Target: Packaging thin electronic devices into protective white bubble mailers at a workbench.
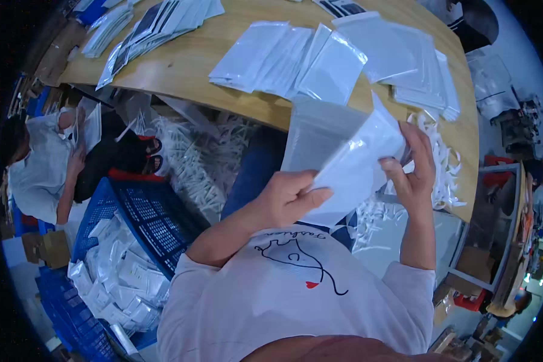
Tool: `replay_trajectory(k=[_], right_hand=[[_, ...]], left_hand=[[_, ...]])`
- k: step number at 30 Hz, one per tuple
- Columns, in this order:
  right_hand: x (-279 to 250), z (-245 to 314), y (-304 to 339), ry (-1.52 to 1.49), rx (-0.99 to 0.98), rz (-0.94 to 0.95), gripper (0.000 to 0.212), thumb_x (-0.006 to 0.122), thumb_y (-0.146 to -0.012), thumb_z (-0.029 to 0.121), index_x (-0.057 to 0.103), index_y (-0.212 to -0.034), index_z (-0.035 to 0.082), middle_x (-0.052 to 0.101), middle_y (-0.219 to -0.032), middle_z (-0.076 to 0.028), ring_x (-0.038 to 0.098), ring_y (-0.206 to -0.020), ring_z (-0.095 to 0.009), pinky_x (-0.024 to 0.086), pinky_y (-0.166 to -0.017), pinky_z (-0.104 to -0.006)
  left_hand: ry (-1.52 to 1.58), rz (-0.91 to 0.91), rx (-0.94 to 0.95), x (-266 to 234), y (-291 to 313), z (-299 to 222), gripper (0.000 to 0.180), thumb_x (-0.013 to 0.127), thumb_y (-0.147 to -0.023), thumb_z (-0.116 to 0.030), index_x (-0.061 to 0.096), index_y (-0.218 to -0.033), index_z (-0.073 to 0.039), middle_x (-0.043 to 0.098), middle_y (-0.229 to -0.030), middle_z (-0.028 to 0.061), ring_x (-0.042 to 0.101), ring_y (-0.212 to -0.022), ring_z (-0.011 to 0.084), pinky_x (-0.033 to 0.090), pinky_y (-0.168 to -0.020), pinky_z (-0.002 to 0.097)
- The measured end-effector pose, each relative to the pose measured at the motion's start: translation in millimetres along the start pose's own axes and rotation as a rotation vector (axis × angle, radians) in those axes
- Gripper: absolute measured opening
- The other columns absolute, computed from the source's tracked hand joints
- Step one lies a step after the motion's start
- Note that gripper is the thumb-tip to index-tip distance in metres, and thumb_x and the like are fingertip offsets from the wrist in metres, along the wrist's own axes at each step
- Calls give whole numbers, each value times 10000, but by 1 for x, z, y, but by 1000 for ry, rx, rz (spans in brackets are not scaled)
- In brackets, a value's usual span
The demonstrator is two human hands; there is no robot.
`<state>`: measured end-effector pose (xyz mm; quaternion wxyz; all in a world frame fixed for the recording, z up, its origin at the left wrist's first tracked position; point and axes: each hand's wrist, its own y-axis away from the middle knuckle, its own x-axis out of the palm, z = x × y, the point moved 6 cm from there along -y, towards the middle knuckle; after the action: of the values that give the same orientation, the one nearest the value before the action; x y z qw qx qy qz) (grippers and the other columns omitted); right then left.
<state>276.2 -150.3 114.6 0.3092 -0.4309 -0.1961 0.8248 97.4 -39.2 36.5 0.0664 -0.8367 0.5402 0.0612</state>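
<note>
A glossy white flat packet [359,166], seemingly a plastic sleeve with a folded-up flap, is held tilted in front of my chest. My left hand [292,198] pinches its lower left edge between thumb and fingers. At its right edge, my right hand [415,166] grips with the thumb on the near side and the fingers curled behind. Behind the packet hangs a paler translucent sheet [320,133]; whether the two are joined I cannot tell. Just beyond, on the wooden table [181,66], lie a fanned row of white packets [250,54] and another pile [398,51].
Stacks of packets with dark panels [175,21] lie at the table's far left. A blue plastic basket [163,211] to my left holds many small white packets [127,277]. White paper strips [193,160] cover the floor. A seated person [42,163] handles sheets at left.
</note>
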Motion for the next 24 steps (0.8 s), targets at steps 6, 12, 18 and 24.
replay_trajectory(k=[6,12,18,24], right_hand=[[-49,-54,76,-393,524,-200,328,626,-811,25,580,-1133,-24,623,-975,-97,552,-814,-145,446,-759,-238],[-95,-55,69,-361,324,-625,347,554,-897,34,517,-1231,-51,621,-1105,-139,563,-969,-148,428,-879,-253],[-62,-47,38,-284,226,-568,369,583,-884,37,517,-1238,-42,620,-1118,-135,565,-965,-142,426,-876,-252],[-38,-38,14,-262,218,-194,383,597,-884,56,522,-1256,7,611,-1156,-114,572,-973,-153,427,-872,-248]], left_hand=[[315,125,148,13,-8,26,78,591,-840,-60,623,-833,12,602,-664,61,454,-554,122,405,-562,232],[-500,-278,369,0,-54,36,83,569,-828,-98,592,-856,-24,610,-963,50,533,-600,178,437,-567,254],[-1023,-73,207,15,-59,45,111,581,-772,-88,578,-881,-66,552,-886,81,589,-678,260,478,-585,355],[-917,-57,349,13,-20,11,172,649,-727,-99,578,-882,-83,544,-845,64,587,-753,231,475,-596,299]])
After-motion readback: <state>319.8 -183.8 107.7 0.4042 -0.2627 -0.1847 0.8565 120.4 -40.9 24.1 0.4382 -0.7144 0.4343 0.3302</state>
